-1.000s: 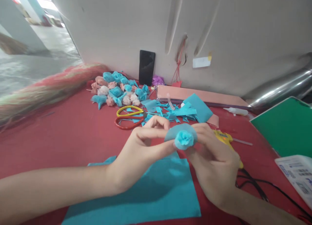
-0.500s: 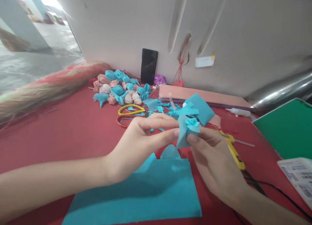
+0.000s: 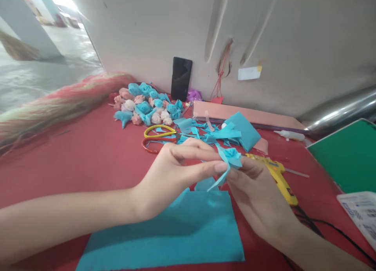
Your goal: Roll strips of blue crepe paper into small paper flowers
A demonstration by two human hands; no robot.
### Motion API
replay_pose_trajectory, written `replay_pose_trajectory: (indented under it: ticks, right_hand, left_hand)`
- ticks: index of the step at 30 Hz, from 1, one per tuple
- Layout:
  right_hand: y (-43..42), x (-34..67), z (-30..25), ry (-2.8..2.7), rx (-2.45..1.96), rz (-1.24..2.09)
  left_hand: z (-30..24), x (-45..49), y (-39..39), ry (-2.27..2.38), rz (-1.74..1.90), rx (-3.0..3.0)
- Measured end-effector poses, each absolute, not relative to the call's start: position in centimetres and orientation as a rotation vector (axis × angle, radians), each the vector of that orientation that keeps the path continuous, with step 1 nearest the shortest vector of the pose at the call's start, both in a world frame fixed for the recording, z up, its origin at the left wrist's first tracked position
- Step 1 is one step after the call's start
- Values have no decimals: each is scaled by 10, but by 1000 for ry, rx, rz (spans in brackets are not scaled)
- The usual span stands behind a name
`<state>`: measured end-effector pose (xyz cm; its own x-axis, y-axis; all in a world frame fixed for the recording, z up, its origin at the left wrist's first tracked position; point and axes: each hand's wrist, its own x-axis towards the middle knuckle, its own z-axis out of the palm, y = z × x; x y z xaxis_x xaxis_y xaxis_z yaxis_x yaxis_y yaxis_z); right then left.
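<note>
Between my two hands is a small blue crepe paper flower [image 3: 232, 155], its layered petals facing up. My left hand [image 3: 188, 161] pinches a loose blue paper petal [image 3: 221, 179] against the flower's left side, thumb in front. My right hand [image 3: 258, 188] grips the flower's base from the right, fingers closed round it; the base itself is mostly hidden. Below them lies a wide blue crepe paper sheet [image 3: 164, 239], with a cut paper petal [image 3: 205, 184] at its far edge. Scissors [image 3: 160, 138] with yellow and red handles lie beyond my left hand.
A yellow glue gun [image 3: 279, 177] with a black cord rests right of my right hand. Finished paper flowers [image 3: 147, 104] pile up at back left, near a black phone [image 3: 181, 79] leaning on the wall. Blue scraps, a folded blue paper [image 3: 248, 132] and a white bottle [image 3: 289, 135] lie behind.
The petal at the flower's left side has been pressed in and now folds closer round it, its lower tip pointing down left. My left thumb has shifted slightly right and down.
</note>
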<state>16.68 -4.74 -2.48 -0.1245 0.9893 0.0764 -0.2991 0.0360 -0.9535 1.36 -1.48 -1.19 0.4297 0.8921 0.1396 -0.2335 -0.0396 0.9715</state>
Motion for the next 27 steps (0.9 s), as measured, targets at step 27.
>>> replay_pose_trajectory:
  ticks: [27]
  right_hand:
    - [-53, 157, -27, -1337, -1197, 674]
  left_hand:
    - [-21, 12, -7, 680, 1263, 1639]
